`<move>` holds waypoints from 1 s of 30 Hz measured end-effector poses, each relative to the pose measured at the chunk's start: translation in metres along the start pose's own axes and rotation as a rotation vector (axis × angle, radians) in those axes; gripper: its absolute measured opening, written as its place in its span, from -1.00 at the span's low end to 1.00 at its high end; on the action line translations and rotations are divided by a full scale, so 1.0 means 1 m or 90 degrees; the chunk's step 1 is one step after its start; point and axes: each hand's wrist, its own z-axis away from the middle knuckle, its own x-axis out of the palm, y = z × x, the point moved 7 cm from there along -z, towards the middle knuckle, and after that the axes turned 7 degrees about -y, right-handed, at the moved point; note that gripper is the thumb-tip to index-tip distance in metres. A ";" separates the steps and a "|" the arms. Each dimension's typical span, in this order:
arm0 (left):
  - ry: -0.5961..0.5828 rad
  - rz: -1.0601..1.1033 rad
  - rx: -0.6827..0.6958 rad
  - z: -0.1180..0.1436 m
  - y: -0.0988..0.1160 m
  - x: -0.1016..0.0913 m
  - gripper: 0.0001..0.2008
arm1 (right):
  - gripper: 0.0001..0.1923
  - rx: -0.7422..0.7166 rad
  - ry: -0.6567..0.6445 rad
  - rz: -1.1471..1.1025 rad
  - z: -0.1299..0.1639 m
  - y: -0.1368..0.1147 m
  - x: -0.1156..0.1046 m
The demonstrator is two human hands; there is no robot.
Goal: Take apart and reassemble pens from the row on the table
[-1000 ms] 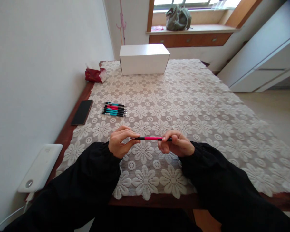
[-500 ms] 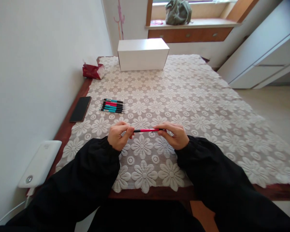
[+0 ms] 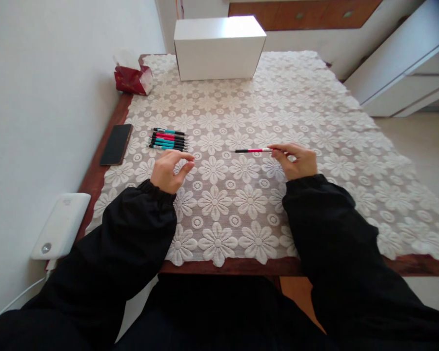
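A red and black pen (image 3: pixel 255 150) is pinched at its right end by my right hand (image 3: pixel 296 160), its black end pointing left over the lace tablecloth. My left hand (image 3: pixel 171 171) holds nothing; thumb and forefinger are curved with a gap between their tips. Just beyond my left hand lies a row of several pens (image 3: pixel 169 139), teal and black with red ones among them, side by side and roughly parallel to the table's near edge.
A white box (image 3: pixel 219 57) stands at the far side of the lace tablecloth (image 3: pixel 215 201). Along the left edge are a red tissue pack (image 3: pixel 131 80), a dark phone (image 3: pixel 116 145) and a white power bank-like device (image 3: pixel 61 225) with a cable.
My left hand has let go of the pen and moved left and away from me. My right hand has carried the pen right and farther forward. The view has tipped downward.
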 end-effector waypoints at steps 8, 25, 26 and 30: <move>-0.069 -0.153 -0.125 0.000 -0.074 0.000 -0.51 | -0.62 -0.001 -0.061 0.156 0.005 0.025 0.017; -0.059 -0.280 -0.182 0.001 -0.069 -0.012 -0.82 | -0.59 -0.013 -0.011 0.151 0.002 0.014 0.011; -0.067 -0.272 -0.177 0.000 -0.069 -0.011 -0.83 | -0.64 -0.021 -0.003 0.151 0.001 0.011 0.009; -0.147 -0.167 -0.136 -0.004 -0.057 0.003 -0.82 | -0.84 -0.032 0.030 0.125 -0.001 -0.008 -0.002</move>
